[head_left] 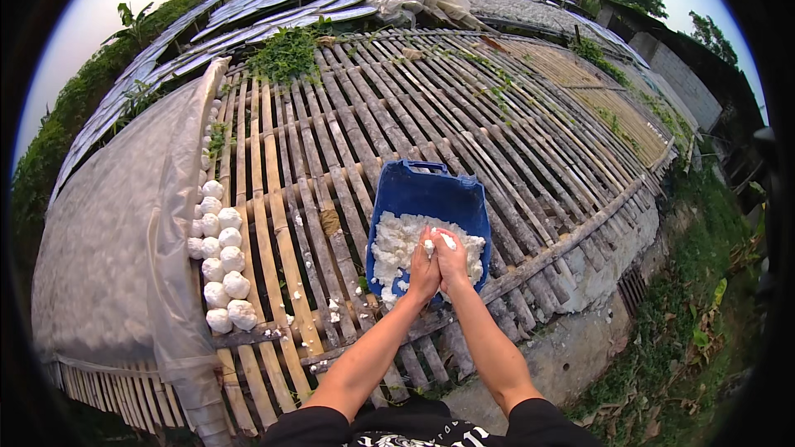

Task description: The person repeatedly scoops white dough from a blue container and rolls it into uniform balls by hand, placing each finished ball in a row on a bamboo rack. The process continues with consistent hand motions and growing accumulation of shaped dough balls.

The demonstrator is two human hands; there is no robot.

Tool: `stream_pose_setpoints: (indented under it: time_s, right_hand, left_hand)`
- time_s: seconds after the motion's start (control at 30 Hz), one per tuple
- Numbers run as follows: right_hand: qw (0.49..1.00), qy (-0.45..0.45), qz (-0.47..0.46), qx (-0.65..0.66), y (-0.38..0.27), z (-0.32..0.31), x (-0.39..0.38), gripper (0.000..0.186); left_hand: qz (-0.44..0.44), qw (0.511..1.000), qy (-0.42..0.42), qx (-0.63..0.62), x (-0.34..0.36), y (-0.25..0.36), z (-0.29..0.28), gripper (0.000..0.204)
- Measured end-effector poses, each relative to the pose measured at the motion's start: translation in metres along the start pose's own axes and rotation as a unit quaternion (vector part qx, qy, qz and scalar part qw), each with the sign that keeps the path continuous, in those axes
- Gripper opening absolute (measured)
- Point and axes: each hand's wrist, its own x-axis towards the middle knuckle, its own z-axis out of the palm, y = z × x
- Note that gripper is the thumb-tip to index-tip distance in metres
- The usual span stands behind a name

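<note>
Your shirt (406, 414) is black, with short, plain black sleeves (306, 428) that leave both forearms (483, 338) bare. White print (475, 435) spans the front: some graphic, some lettering, partly cut off at the lower edge of view. Your left hand (424, 273) and right hand (452, 265) are bare too.

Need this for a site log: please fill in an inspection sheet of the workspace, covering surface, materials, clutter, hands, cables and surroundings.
Surface: bamboo-slat platform, with gaps between slats.
Materials: blue tub part-filled with white crumbly mass; white balls lined up beside the plastic sheet on the left.
Clutter: white crumbs on slats left of the tub; green vines toward the far side.
Hands: left hand and right hand together over the tub, white clumps between them.
Cables: nothing seen.
Surroundings: grass and a block wall on the right.
</note>
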Motion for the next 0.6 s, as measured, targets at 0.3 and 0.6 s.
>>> stream_pose_setpoints:
  time_s: [0.3,0.6]
  right_hand:
    - [0.863,-0.062,-0.374,-0.335,-0.006,0.001,-0.016,0.058]
    - [0.808,-0.056,-0.434,-0.394,0.004,0.019,-0.034,0.035]
  left_hand:
    - [-0.408,0.781,-0.058,-0.469,0.041,0.036,-0.025,0.074]
    - [-0.341,0.762,-0.065,-0.547,0.022,0.009,-0.041,0.04]
